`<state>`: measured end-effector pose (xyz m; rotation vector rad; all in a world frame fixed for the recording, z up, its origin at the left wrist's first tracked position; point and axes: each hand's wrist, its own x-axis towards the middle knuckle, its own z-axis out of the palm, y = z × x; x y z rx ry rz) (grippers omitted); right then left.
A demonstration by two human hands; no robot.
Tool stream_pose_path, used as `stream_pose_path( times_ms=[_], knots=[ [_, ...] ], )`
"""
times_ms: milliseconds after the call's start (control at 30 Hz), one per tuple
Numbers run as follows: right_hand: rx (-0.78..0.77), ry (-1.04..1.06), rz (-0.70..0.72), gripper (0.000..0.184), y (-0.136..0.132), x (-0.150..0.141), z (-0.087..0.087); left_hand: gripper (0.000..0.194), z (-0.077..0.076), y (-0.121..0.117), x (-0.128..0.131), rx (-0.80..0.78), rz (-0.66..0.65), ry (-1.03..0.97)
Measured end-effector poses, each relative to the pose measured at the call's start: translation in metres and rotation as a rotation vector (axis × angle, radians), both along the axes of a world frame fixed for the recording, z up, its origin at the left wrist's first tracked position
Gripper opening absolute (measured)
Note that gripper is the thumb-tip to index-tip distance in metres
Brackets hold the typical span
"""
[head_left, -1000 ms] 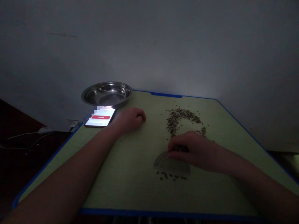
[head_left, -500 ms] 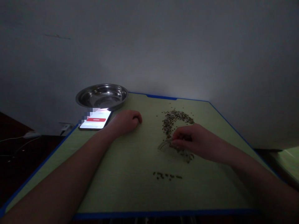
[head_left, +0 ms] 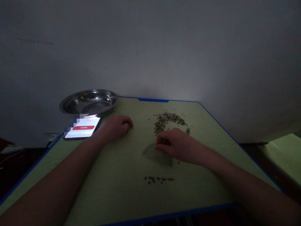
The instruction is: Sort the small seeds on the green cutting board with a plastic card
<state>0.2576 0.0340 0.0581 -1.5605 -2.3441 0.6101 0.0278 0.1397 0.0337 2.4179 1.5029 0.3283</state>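
Observation:
My right hand (head_left: pixel 175 144) is closed in a pinch at the upper edge of a clear plastic protractor (head_left: pixel 156 155), which is low over or on the table top. Just beyond this hand, small dark grains (head_left: pixel 162 121) are spread in a curved heap, partly hidden by the fingers. Nearer to me, several grains (head_left: pixel 161 179) form a short, uneven row. A single grain (head_left: pixel 178 163) lies right of the protractor. My left hand (head_left: pixel 117 127) rests on the table with its fingers curled in, and nothing shows in it.
A shiny metal basin (head_left: pixel 89 102) stands at the table's far left corner. In front of it lies a phone (head_left: pixel 82 127) with a lit screen, beside my left wrist. The pale green table (head_left: pixel 113 188) has a blue edge and meets a grey wall (head_left: pixel 150 56).
The whole view has shifted, so most things appear further left. My right hand has brought the protractor leftward, and the grains seen around its lower edge are mostly gone. My left hand stays resting.

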Motion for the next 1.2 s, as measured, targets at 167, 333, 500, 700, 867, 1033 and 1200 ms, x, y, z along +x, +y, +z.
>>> stream_pose_path(
  times_ms=[167, 333, 500, 700, 867, 1033, 1200],
  knots=[
    [-0.025, 0.033, -0.059, 0.015, 0.001, 0.035, 0.012, 0.033, -0.002, 0.002, -0.002, -0.01, -0.008, -0.007],
    [-0.144, 0.023, 0.024, 0.017, -0.015, 0.05, 0.022, 0.033, -0.002, 0.003, -0.001, -0.017, 0.002, -0.009],
    [-0.174, -0.011, 0.087, 0.013, -0.017, 0.046, 0.01, 0.033, 0.0, 0.002, -0.001, -0.06, 0.024, -0.011],
    [-0.041, 0.018, -0.059, 0.018, -0.013, 0.055, 0.015, 0.033, 0.001, 0.003, -0.001, -0.065, 0.057, -0.004],
    [-0.249, 0.091, -0.065, 0.017, -0.048, 0.066, 0.015, 0.034, 0.001, 0.002, -0.001, -0.059, 0.031, -0.002],
    [-0.355, 0.11, -0.094, 0.017, -0.064, 0.07, -0.006, 0.033, 0.001, 0.001, 0.0, -0.071, 0.05, -0.013],
    [-0.206, 0.119, -0.169, 0.017, -0.034, 0.082, -0.013, 0.033, 0.0, 0.002, -0.001, -0.078, 0.063, -0.014]
  ],
)
